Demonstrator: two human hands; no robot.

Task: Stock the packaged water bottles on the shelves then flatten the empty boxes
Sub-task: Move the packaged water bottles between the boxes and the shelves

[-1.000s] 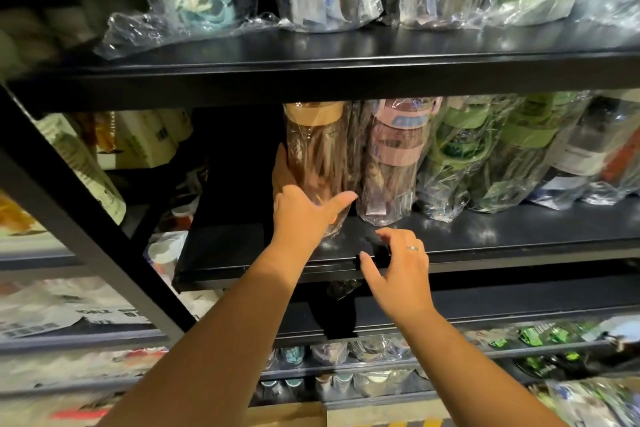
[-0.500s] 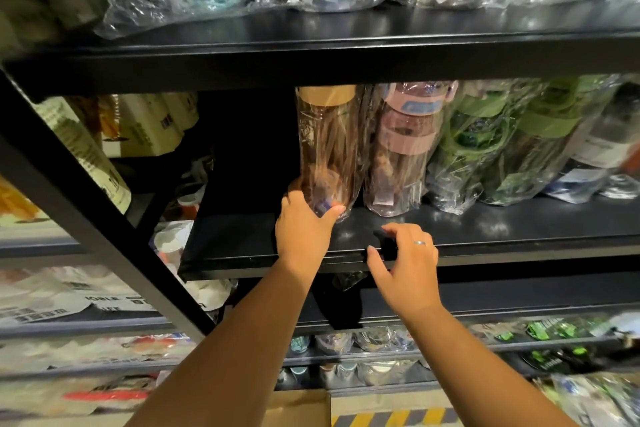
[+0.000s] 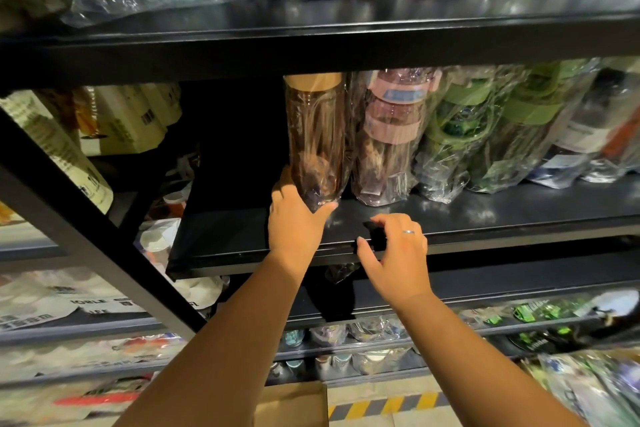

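Observation:
A brown water bottle [image 3: 317,135] with a tan cap, wrapped in clear plastic, stands upright at the left end of a row on the black middle shelf [image 3: 485,215]. My left hand [image 3: 294,222] grips its base, thumb on the right and fingers round the left side. To its right stand a pink-capped bottle [image 3: 391,139] and green-capped bottles [image 3: 485,128], all bagged. My right hand [image 3: 398,250] hovers at the shelf's front edge with fingers loosely curled; it holds nothing.
The upper shelf [image 3: 311,28] carries more bagged bottles. Left of the brown bottle the middle shelf shows bare black board [image 3: 225,232]. A diagonal black frame bar [image 3: 86,225] crosses the left. Lower shelves hold packaged goods. A cardboard box [image 3: 294,406] sits on the floor below.
My left hand slid down from the bottle's middle to its base, and the brown bottle now stands straighter against the pink one. My right hand stayed at the shelf edge.

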